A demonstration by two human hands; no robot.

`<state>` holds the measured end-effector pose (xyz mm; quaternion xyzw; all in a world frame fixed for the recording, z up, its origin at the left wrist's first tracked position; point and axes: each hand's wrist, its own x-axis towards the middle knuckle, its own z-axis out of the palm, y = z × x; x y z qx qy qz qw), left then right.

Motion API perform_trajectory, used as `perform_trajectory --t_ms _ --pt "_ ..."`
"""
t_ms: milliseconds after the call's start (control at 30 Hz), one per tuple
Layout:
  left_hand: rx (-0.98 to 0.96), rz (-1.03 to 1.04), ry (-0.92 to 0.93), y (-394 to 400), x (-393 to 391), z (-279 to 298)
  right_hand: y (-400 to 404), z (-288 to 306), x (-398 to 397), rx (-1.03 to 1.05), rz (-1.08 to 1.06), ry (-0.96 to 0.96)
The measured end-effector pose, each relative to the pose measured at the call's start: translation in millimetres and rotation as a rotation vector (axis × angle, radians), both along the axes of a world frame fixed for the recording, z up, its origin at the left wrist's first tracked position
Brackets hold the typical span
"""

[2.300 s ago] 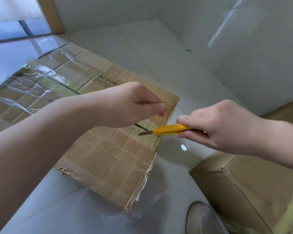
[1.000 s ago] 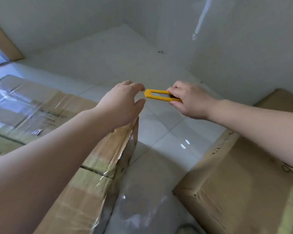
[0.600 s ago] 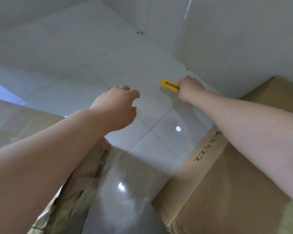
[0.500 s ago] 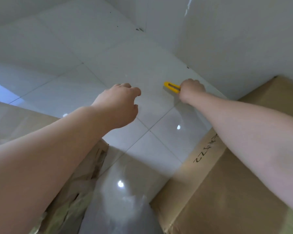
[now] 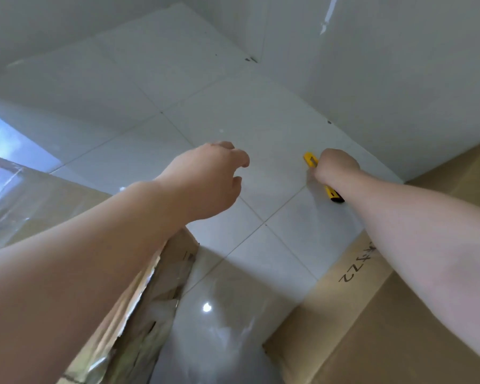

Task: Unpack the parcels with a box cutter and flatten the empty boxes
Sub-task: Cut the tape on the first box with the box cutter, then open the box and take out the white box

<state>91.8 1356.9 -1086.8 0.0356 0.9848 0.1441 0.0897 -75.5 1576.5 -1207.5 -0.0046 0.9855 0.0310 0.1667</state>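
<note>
We are resting the yellow box cutter [image 5: 323, 178] on the far floor [image 5: 261, 128], our right hand [image 5: 336, 169] curling over it, apparently parking the blade; our left hand [image 5: 211, 178] is hovering loosely curled, holding nothing, above the taped box [image 5: 161, 286].

A shiny white tile floor [image 5: 233, 112] met plain white walls [image 5: 399, 65] at the far corner. Small bright light spots [image 5: 207, 307] shone on the tiles.

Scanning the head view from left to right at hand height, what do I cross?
Taped box → left hand → bare floor tile → yellow box cutter → right hand → plain cardboard box.
</note>
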Motion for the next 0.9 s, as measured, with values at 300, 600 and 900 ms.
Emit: perform_trajectory --t_ms 300,600,900 --pt "-0.028 0.269 0.128 -130.2 96.1 58.6 -182.5 101.6 67.0 -0.470 0.549 0.199" --pt "-0.051 0.312 -0.014 -177.9 223.2 48.4 -282.1 158.9 247.9 -0.545 1.177 0.161" --pt "-0.005 0.279 0.044 -192.8 252.5 44.0 -295.2 160.5 293.6 -0.498 1.254 0.075"
